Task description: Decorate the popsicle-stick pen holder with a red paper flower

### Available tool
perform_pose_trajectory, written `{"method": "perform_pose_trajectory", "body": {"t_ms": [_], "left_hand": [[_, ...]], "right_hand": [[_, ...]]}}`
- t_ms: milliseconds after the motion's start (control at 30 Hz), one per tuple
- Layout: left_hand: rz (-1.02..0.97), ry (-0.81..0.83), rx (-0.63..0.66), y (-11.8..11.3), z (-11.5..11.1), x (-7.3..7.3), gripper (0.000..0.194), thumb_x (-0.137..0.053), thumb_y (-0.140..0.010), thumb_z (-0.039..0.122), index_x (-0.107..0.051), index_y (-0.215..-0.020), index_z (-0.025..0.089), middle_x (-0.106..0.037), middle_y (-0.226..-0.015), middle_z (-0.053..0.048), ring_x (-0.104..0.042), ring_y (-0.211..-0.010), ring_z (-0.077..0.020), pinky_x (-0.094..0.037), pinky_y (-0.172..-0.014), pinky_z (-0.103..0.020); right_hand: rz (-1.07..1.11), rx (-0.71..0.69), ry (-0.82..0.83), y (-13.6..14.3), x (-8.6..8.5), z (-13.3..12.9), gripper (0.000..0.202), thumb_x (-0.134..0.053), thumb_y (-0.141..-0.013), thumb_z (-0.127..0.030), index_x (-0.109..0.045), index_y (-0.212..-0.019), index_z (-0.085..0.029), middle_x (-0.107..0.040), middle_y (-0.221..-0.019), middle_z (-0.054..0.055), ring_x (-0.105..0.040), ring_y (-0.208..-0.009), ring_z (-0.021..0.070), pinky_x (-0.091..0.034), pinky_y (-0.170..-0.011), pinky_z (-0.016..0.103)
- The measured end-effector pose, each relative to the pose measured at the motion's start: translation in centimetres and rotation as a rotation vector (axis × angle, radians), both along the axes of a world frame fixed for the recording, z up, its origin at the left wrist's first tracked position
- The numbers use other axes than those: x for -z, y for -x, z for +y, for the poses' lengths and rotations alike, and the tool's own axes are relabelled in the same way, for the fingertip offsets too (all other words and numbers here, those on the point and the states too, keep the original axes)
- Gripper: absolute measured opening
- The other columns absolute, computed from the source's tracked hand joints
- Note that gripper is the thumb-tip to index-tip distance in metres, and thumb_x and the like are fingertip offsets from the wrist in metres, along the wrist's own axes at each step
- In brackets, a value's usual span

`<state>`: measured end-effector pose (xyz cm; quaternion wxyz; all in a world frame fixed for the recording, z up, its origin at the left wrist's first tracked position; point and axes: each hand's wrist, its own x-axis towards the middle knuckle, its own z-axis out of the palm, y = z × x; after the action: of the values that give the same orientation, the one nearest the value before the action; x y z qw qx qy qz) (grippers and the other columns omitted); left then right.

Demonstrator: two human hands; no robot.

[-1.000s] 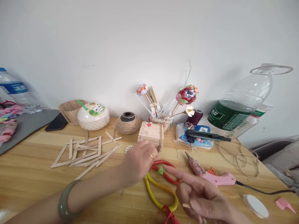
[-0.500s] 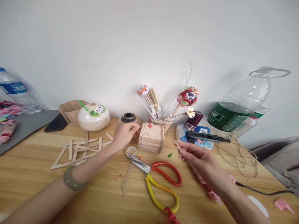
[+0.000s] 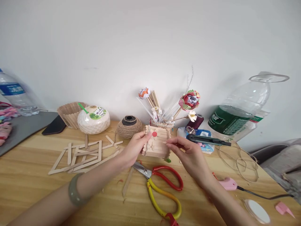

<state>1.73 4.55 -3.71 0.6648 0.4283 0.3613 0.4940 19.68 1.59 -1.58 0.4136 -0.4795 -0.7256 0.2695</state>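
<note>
A small popsicle-stick box (image 3: 158,147) with a red dot on its face is tilted toward the camera. My left hand (image 3: 136,146) grips its left edge, thumb near the dot. At the box's right side, my right hand (image 3: 185,150) pinches a tiny pale stick piece against or just before the face; whether it touches is unclear. Scissors (image 3: 164,188) with one red and one yellow handle lie open below the box. Behind it, paper flowers (image 3: 189,100) stand in a holder.
Loose craft sticks (image 3: 88,157), a coconut (image 3: 93,121) and twine (image 3: 129,127) lie to the left. Rightward are a black cutter (image 3: 208,139), a large bottle (image 3: 235,116), loose string (image 3: 242,163), a pink glue gun (image 3: 228,184) and a white disc (image 3: 257,211).
My left hand has moved to the box and taken hold of its left side, and the box now tilts more. My right hand has brought the small piece leftward to the box.
</note>
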Motion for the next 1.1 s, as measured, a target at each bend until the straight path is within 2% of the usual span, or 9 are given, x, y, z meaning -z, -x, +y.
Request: {"method": "perform_pose_trajectory", "body": {"t_ms": [167,300,433,567,700,833,1100], "left_hand": [[-0.054,0.022,-0.074,0.2,-3.2,-1.0,0.031,-0.074,-0.067,0.045,-0.064,-0.074,0.016,-0.062,-0.065,0.002,-0.056,-0.059,-0.0102,-0.045,-0.056,-0.020],[-0.073,0.082,-0.103,0.0,-4.7,-1.2,0.028,-0.075,-0.064,0.040,-0.062,-0.066,0.016,-0.057,-0.057,0.003,-0.052,-0.054,-0.0092,-0.043,-0.051,-0.019],[-0.068,0.138,-0.091,-0.1,-5.8,-0.8,0.026,-0.072,-0.066,0.039,-0.061,-0.067,0.016,-0.055,-0.057,0.003,-0.052,-0.056,-0.0103,-0.044,-0.053,-0.020],[-0.021,0.149,-0.053,0.0,-6.2,0.0,0.026,-0.071,-0.071,0.040,-0.061,-0.071,0.016,-0.059,-0.067,0.002,-0.052,-0.062,-0.0103,-0.045,-0.059,-0.020],[0.014,0.139,-0.033,0.1,-6.2,0.6,0.027,-0.068,-0.074,0.042,-0.060,-0.073,0.016,-0.057,-0.066,0.002,-0.050,-0.063,-0.0111,-0.043,-0.059,-0.021],[0.046,0.115,-0.029,0.0,-6.2,0.6,0.024,-0.065,-0.076,0.040,-0.060,-0.074,0.017,-0.059,-0.069,0.001,-0.051,-0.066,-0.0124,-0.044,-0.064,-0.022],[0.092,0.131,-0.060,-0.1,-6.3,0.7,0.027,-0.064,-0.076,0.041,-0.056,-0.069,0.017,-0.051,-0.063,0.004,-0.046,-0.061,-0.0109,-0.041,-0.058,-0.020]], "right_hand": [[-0.015,0.003,-0.217,0.8,-0.5,-0.9,0.011,-0.057,-0.086,-0.021,-0.065,-0.079,-0.023,-0.061,-0.092,0.004,-0.056,-0.089,0.0201,-0.043,-0.077,0.032],[-0.082,-0.034,-0.334,1.2,-0.4,-2.4,0.012,-0.056,-0.088,-0.015,-0.064,-0.090,-0.024,-0.062,-0.084,0.002,-0.057,-0.079,0.0171,-0.044,-0.068,0.028],[-0.144,-0.076,-0.366,1.2,0.2,-3.3,0.012,-0.057,-0.088,-0.012,-0.058,-0.094,-0.023,-0.063,-0.083,0.000,-0.057,-0.076,0.0143,-0.046,-0.067,0.026],[-0.128,-0.104,-0.348,1.2,0.8,-3.3,0.012,-0.054,-0.089,-0.010,-0.056,-0.088,-0.022,-0.059,-0.083,-0.001,-0.055,-0.078,0.0122,-0.045,-0.068,0.024],[-0.139,-0.082,-0.365,1.2,1.0,-3.1,0.013,-0.053,-0.090,-0.009,-0.055,-0.086,-0.021,-0.055,-0.085,-0.001,-0.053,-0.080,0.0124,-0.043,-0.069,0.025],[-0.145,-0.105,-0.369,1.2,1.0,-3.3,0.013,-0.052,-0.091,-0.009,-0.054,-0.090,-0.022,-0.055,-0.085,0.000,-0.051,-0.081,0.0127,-0.043,-0.069,0.025],[-0.201,-0.131,-0.393,0.9,0.9,-3.5,0.014,-0.050,-0.091,-0.007,-0.054,-0.092,-0.020,-0.054,-0.086,0.001,-0.050,-0.079,0.0137,-0.043,-0.067,0.027]]}}
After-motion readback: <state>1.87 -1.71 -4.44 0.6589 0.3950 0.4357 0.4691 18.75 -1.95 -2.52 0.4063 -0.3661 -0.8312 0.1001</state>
